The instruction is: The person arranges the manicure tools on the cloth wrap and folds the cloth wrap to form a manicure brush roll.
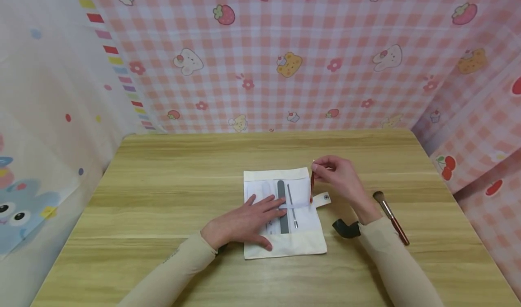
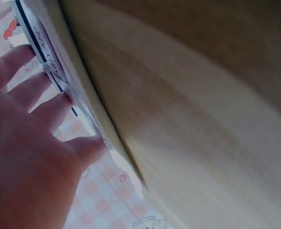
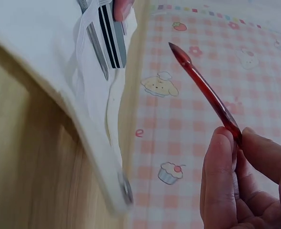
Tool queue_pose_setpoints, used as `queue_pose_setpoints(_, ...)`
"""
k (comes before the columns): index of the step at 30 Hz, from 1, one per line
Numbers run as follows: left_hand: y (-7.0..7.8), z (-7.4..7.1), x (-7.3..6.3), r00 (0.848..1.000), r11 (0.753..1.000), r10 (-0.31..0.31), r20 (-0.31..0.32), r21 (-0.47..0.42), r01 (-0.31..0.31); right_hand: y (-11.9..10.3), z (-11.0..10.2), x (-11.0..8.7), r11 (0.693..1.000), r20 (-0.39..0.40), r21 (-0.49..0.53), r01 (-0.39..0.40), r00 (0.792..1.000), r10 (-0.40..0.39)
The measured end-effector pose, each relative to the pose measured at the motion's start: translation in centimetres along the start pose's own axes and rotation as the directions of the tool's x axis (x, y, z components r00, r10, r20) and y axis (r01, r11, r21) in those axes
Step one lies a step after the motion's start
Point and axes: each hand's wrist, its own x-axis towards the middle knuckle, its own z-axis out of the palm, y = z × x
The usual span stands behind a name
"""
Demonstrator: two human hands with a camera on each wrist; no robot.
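Observation:
A white fabric roll-up case (image 1: 285,248) lies unfolded on the table. My left hand (image 1: 248,221) rests on its left part with fingers spread, fingertips at a grey nail file (image 1: 281,189). Right of the file, a thin metal double-ended tool (image 1: 291,198) sits under the white elastic band (image 1: 299,205). My right hand (image 1: 338,173) pinches a slim, dark red pointed stick (image 3: 205,88) between thumb and fingers, above the case's right edge. Its pointed end is down near the band. A snap tab (image 1: 323,199) sticks out from that edge.
To the right lies a makeup brush (image 1: 390,216) with a red-brown handle, partly behind my right forearm. A black curved piece (image 1: 346,229) shows at the right wrist. A pink checked cloth (image 1: 260,72) hangs behind the wooden table (image 1: 183,171).

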Motion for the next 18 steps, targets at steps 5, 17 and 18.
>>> queue_pose_setpoints(5, 0.0, 0.0, 0.0, 1.0, 1.0, 0.014, -0.008, -0.019, -0.014, 0.2, 0.9, 0.9, 1.0, 0.025, 0.021, -0.009, 1.0, 0.008)
queue_pose_setpoints(17, 0.0, -0.1, -0.1, 1.0, 0.999, 0.02, -0.017, -0.028, -0.021, 1.2, 2.2, 2.9, 1.0, 0.071, 0.005, -0.026, 0.997, 0.026)
queue_pose_setpoints(18, -0.1, -0.1, 0.0, 1.0, 0.999, 0.019, -0.016, -0.027, -0.019, 1.3, 2.2, 3.0, 1.0, 0.072, -0.004, -0.03, 0.997, 0.03)
